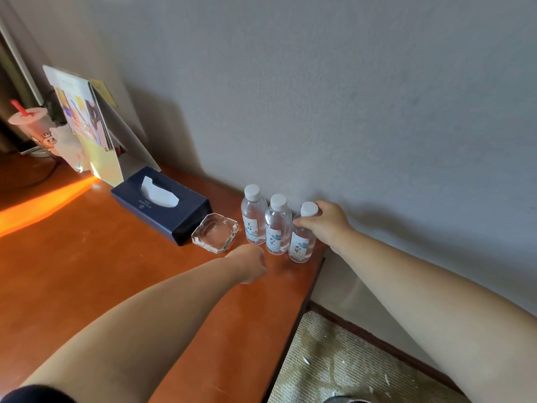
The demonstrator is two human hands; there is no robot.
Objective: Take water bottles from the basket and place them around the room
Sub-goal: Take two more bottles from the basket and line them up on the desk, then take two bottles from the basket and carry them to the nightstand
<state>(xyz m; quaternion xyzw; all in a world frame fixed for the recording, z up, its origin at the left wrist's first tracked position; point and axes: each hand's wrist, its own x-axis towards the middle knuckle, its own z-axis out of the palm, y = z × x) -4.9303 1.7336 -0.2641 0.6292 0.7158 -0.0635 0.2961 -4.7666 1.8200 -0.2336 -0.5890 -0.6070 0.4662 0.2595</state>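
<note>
three small water bottles stand upright in a row at the far right end of the counter (pixel 87 271), tight against the wall (pixel 319 97). the right hand (pixel 325 222) is clamped round the neck of the right bottle (pixel 300 245), fingers wrapped just under its white cap. the middle bottle (pixel 277 228) and left bottle (pixel 253 219) sit just beside it, all nearly touching. the left hand (pixel 251 261) is curled into a fist in front of the row with nothing visible in it - can't tell if it's resting on the wood. a glass ashtray (pixel 215 232) sits just left of the bottles, then a dark blue tissue box (pixel 162 205) - further back some brochures (pixel 84 120) and a pink drink cup (pixel 32 126).
</note>
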